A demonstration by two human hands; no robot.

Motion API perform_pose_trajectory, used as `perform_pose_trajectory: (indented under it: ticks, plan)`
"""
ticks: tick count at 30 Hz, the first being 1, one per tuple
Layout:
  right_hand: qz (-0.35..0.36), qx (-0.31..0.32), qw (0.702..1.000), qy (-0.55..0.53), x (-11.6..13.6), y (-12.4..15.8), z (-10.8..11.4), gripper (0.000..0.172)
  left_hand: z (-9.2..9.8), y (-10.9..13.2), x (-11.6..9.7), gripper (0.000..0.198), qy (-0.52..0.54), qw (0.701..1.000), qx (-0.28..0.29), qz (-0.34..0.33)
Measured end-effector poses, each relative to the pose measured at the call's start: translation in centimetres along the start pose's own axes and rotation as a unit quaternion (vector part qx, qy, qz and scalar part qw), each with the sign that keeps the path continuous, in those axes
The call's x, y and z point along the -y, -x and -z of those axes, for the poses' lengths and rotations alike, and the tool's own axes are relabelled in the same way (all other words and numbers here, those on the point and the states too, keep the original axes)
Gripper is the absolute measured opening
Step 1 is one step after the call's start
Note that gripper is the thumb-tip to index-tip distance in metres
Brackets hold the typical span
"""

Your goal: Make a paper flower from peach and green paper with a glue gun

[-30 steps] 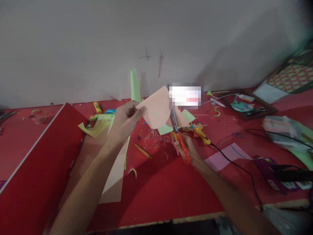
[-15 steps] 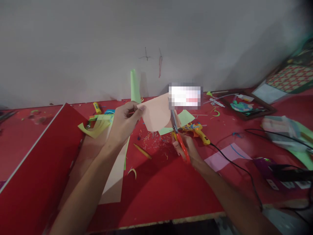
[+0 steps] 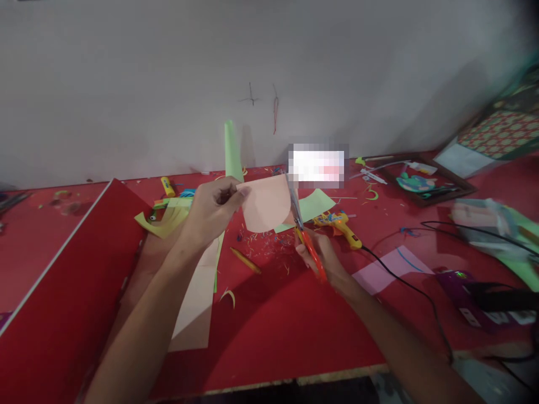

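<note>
My left hand pinches the left corner of a peach sheet of paper between thumb and fingers, holding it above the red table. The lower edge of the paper is rounded. In my right hand are scissors with orange handles, gripped with the blades pointing up and away. Their blades lie at the right side of the paper, with a narrow strip of peach paper beyond them. Below, small paper scraps and a brown pencil-like stick lie on the table.
A yellow glue gun with a black cord lies right of the scissors, beside pink paper. A red board stands at the left. A rolled green sheet leans on the wall. A framed tray sits at the back right.
The peach paper has tilted and dropped slightly, its upper edge now more level. The scissor blades have shifted a little left along its right side.
</note>
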State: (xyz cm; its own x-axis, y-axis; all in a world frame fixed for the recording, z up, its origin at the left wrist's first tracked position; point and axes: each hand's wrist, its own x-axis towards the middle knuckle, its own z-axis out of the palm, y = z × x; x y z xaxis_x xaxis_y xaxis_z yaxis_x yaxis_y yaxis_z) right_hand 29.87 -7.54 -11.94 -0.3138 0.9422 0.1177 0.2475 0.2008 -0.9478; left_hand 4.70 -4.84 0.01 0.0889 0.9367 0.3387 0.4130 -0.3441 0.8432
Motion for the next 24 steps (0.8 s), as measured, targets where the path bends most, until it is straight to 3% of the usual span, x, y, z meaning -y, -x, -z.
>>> perform_pose_trajectory:
  ticks: [7,14,18,24]
  plan:
    - [0.007,0.014,1.0,0.014,-0.2,-0.3,0.0,0.051,1.7,-0.1,-1.0,0.037,-0.086,0.996,0.025,-0.004]
    - [0.021,0.004,0.997,0.07,-0.2,-0.3,0.3,0.055,2.0,-0.1,-0.6,0.037,-0.098,0.994,0.052,-0.008]
    - [0.024,-0.024,0.995,0.098,-0.7,-0.4,0.2,0.056,2.2,-0.2,-0.7,0.038,-0.083,0.996,0.038,-0.014]
    - [-0.004,-0.038,0.999,0.028,-1.7,-0.1,0.1,0.053,2.4,-0.3,-0.9,0.029,-0.014,1.0,-0.003,0.001]
